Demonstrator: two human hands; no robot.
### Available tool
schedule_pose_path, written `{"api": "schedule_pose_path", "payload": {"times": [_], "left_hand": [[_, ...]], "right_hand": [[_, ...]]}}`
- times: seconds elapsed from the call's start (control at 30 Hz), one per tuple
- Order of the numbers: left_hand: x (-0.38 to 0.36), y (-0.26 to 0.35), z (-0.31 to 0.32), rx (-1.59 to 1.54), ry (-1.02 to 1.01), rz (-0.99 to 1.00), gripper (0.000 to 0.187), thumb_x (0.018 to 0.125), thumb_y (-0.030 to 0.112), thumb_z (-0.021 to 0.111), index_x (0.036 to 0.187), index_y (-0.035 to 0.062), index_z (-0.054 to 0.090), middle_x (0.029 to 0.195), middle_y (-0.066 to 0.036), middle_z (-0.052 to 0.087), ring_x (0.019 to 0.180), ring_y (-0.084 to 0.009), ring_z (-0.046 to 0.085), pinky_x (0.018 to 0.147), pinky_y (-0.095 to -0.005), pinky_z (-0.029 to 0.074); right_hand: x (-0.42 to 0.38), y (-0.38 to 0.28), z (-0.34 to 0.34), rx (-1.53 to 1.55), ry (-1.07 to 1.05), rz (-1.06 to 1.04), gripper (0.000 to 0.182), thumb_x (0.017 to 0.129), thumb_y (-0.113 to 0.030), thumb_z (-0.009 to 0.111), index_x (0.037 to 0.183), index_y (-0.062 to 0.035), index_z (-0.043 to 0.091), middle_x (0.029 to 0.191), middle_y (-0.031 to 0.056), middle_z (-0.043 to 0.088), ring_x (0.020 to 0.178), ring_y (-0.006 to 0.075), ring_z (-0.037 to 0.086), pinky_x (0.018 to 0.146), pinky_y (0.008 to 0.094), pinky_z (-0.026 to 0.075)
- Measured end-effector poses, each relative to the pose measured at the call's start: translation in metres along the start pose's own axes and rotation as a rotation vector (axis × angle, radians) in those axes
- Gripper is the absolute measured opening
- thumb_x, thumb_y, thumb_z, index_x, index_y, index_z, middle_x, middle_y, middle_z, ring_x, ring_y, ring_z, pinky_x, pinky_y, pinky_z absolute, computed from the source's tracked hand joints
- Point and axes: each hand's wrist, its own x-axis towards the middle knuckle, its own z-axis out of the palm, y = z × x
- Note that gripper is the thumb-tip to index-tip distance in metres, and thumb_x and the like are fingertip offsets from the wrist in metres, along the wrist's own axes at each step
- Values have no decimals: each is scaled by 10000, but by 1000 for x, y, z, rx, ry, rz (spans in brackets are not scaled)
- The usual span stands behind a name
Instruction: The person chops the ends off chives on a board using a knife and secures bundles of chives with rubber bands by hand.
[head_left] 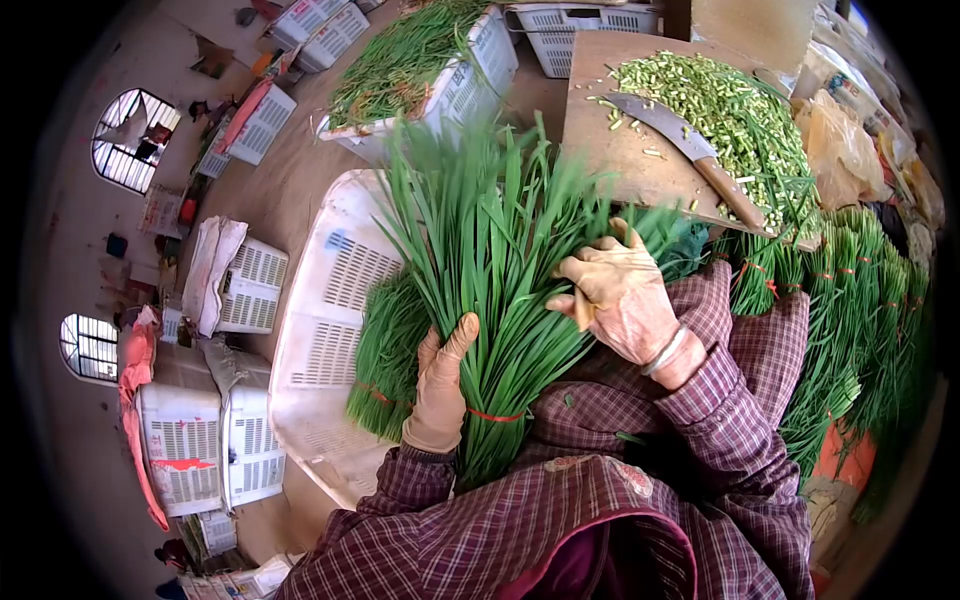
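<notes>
Snugly, the left grip (438, 388) squeezes the green bunch (497, 300), which sits at its one o'clock. The right grip (634, 306) bends at the bunch's three o'clock; I can't tell if it pinches. Farther out, a white basket (308, 415) is at the left grip's nine o'clock.

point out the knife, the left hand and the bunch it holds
Knife (685, 139): head view, blade near the handle
Left hand (438, 390): head view, middle of the hand
Bunch (497, 310): head view, green leaves around mid-length
</notes>
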Motion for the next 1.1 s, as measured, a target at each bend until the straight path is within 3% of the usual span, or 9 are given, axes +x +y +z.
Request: {"api": "schedule_pose_path", "payload": {"times": [0.23,0.37,0.47,0.53,0.63,0.7,0.8,0.93,1.1], "left_hand": [[4,-7,-7,59,-12,22,408,1032,287,605,1349,29,609,1328,-72,577,1212,-166,539,1068,-326,424],[19,-4,-20,525,-119,329,386,1072,176,483,1438,75,553,1419,-141,545,1321,-245,503,1141,-355,375],[38,4,-31,781,-162,617,392,1081,165,446,1454,93,543,1456,-166,527,1345,-263,492,1164,-363,358],[55,19,-23,371,-145,277,411,1085,170,441,1486,104,505,1474,-158,513,1343,-255,492,1164,-368,361],[72,26,-18,551,-161,523,427,1091,224,451,1502,110,484,1484,-140,507,1322,-223,506,1148,-343,384],[71,43,1,213,-238,333,466,1096,270,453,1519,75,442,1479,-133,513,1313,-194,517,1138,-317,401],[70,60,20,153,-351,358,489,1104,316,419,1495,22,437,1454,-121,541,1288,-168,547,1120,-314,436],[84,74,40,-287,-519,-81,512,1114,384,341,1477,44,462,1426,-111,572,1242,-173,593,1079,-327,488],[76,100,51,-302,-625,-130,588,1070,521,406,1442,78,506,1360,-85,609,1192,-171,613,1024,-330,517]], "right_hand": [[-31,9,8,83,-5,108,256,870,-360,718,866,-105,688,781,69,632,850,277,642,1055,483,412],[-18,33,8,-39,115,175,254,886,-350,705,930,-99,708,844,94,664,908,294,644,1010,479,431],[-14,49,-14,-169,121,285,369,893,-342,699,1166,-94,685,1025,118,688,996,329,632,951,448,449],[-18,53,-18,-179,249,232,531,850,-316,749,1315,-103,607,1134,160,652,1044,359,605,946,461,451],[-15,22,-39,-56,258,193,724,761,-230,822,1417,-113,539,1206,171,628,1103,373,576,978,483,452],[-11,6,-39,-57,225,50,822,654,-186,868,1411,-148,549,1391,106,576,1197,336,562,1065,484,422],[2,-6,-33,-69,167,-108,861,601,-164,874,1400,-233,563,1465,23,525,1311,297,509,1105,471,396],[30,-13,-29,-170,213,-219,618,764,-193,758,1356,-274,601,1488,-18,499,1366,282,468,1127,513,370],[65,-14,-47,-171,293,-342,450,761,-263,781,1197,-251,670,1379,-46,578,1334,225,503,1127,520,360]]}}
